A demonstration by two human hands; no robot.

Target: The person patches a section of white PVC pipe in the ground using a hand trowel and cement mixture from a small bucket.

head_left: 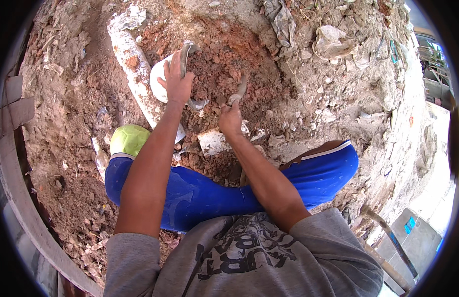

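Down in red dirt, left hand (177,81) clasped on a grey root (185,53), right hand (230,118) gripping another root (239,91).

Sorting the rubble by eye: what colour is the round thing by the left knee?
Light green ball, seen in the head view.

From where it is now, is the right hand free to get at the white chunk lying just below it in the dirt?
Probably yes: the right hand grips a curved tool, but the white chunk lies uncovered right beside the wrist.
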